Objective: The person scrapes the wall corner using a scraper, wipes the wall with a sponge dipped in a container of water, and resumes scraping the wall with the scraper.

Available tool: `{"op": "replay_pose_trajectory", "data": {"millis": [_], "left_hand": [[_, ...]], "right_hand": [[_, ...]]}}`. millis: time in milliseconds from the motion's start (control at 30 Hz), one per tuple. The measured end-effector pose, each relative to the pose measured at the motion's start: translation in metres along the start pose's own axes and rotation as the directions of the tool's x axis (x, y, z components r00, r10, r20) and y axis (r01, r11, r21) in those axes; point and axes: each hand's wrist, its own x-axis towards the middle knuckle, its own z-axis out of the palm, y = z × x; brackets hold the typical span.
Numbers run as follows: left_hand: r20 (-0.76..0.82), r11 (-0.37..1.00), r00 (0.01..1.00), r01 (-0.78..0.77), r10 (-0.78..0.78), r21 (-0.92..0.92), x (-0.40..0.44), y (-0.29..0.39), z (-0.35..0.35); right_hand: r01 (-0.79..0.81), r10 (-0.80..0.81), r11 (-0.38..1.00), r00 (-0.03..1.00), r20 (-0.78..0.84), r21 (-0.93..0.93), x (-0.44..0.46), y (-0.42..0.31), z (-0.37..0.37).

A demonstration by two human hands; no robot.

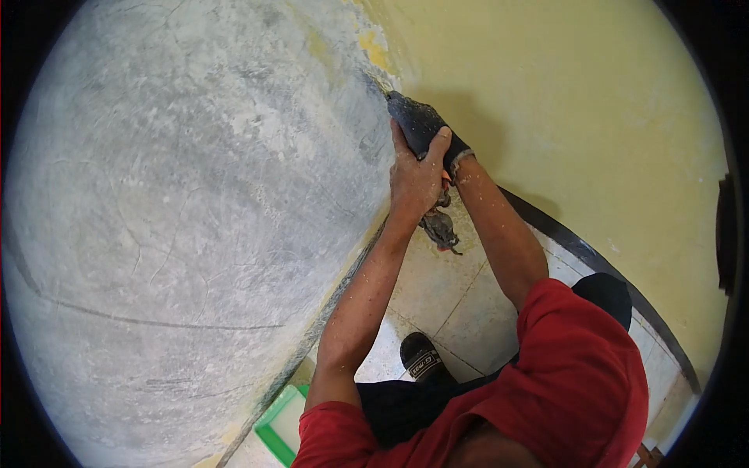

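My right hand wears a dark, dusty glove and is closed. From its far end a thin, blade-like tip of what looks like a scraper reaches the wall; the handle is hidden in the glove. My bare left hand is wrapped around the gloved hand from below, thumb on one side and fingers on the other. The tip meets the grey, bared wall near its border with the yellow painted wall. Ragged yellow paint patches lie just above it. Pale dust speckles both forearms.
Below my hands is a crumpled dark grey thing with orange bits, its kind unclear. My slippered foot stands on the tiled floor. A green-rimmed container is by the wall base, and a dark skirting strip runs at right.
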Motion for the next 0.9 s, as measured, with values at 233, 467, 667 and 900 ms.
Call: {"op": "replay_pose_trajectory", "data": {"millis": [233, 467, 667, 900], "left_hand": [[0.023, 0.988, 0.998, -0.061, 0.058, 0.144, -0.017, -0.004, -0.006], [0.082, 0.967, 0.994, 0.046, -0.068, 0.25, 0.004, -0.009, -0.038], [-0.026, 0.963, 0.964, 0.267, -0.266, 0.029, 0.015, -0.009, -0.054], [0.087, 0.858, 0.866, 0.466, -0.492, 0.215, -0.017, -0.113, -0.046]], "right_hand": [[-0.081, 0.247, 0.561, 0.966, -0.074, 0.824, -0.03, -0.051, 0.018], [0.278, -0.524, 0.633, 0.841, -0.136, -0.722, -0.03, -0.021, 0.007], [0.42, -0.611, 0.615, 0.789, -0.066, -0.668, -0.041, -0.012, 0.025], [-0.281, 0.465, 0.701, 0.877, -0.121, 0.655, -0.059, -0.04, 0.017]]}}
